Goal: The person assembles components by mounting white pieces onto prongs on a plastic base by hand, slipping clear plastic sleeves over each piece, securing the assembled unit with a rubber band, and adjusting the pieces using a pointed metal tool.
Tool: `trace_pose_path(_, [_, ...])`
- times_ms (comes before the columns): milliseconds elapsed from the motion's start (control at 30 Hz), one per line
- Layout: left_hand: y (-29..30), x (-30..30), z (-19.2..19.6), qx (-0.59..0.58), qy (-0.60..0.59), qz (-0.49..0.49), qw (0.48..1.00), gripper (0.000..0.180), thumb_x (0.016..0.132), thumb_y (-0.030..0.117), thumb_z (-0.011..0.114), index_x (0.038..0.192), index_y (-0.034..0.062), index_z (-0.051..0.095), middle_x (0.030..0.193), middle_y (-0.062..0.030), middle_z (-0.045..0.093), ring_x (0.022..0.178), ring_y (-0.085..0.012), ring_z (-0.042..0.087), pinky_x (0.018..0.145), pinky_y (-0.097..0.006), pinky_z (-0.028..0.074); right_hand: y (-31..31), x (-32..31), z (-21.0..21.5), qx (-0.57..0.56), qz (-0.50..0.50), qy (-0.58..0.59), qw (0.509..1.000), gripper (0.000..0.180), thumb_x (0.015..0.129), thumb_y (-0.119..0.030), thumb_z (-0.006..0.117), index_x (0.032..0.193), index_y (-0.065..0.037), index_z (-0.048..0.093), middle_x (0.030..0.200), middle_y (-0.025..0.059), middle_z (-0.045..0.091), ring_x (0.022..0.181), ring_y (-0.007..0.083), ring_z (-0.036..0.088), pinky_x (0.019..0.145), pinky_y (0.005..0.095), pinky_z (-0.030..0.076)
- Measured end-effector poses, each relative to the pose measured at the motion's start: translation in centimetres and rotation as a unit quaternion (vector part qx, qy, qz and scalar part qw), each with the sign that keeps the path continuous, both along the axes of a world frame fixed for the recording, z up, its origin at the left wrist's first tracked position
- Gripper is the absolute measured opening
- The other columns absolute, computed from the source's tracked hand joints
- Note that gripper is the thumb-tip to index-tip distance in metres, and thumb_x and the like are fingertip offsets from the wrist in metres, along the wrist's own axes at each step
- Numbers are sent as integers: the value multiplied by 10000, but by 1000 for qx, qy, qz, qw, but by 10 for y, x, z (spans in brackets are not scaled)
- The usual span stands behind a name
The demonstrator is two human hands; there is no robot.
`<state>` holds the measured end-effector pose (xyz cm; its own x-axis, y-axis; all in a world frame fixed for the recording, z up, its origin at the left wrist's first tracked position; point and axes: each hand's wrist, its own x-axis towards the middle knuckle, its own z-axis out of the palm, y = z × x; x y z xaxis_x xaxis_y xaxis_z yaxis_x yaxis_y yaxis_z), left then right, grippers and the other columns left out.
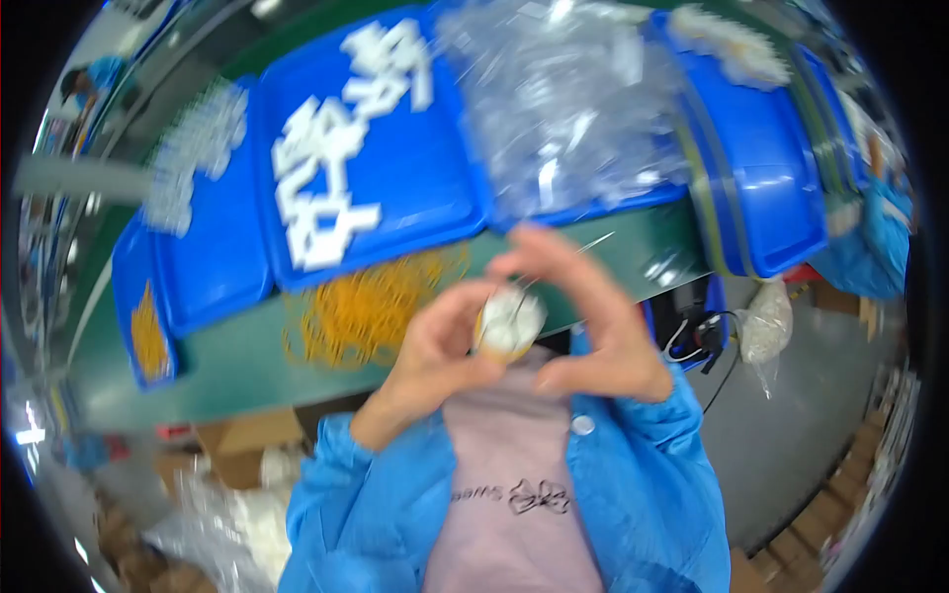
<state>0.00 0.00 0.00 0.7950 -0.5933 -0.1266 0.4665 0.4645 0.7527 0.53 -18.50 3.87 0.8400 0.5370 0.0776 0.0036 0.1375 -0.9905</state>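
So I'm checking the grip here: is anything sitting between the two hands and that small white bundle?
Nothing visible does. The left hand and the right hand both close directly around the white bundle, fingers touching it, above the green table. The picture is blurred, so finer detail cannot be told.

Three blue trays [395, 168], one heap of yellow rubber bands [371, 306], two hands [435, 346].
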Motion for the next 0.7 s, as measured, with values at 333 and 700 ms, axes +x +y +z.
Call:
trace_pose_path(333, [4, 31, 41, 162, -198, 47, 965, 777, 629, 144, 804, 1263, 1, 378, 1304, -154, 397, 1234, -268, 389, 1010, -371, 322, -115, 53, 85, -321, -313, -286, 847, 463, 632, -126, 758, 1060, -54, 596, 979, 67, 552, 917, 203, 534, 798, 304, 428])
trace_pose_path(700, [55, 34, 58, 235, -153, 194, 940, 385, 740, 188, 706, 1013, -13, 525, 916, -99, 599, 872, -174, 578, 814, -285, 450, -224, 185, 45, -555, -467, -423, 544, 439, 647, -200, 741, 1033, -79, 568, 1072, 97, 552, 1033, 255, 506, 882, 373, 383])
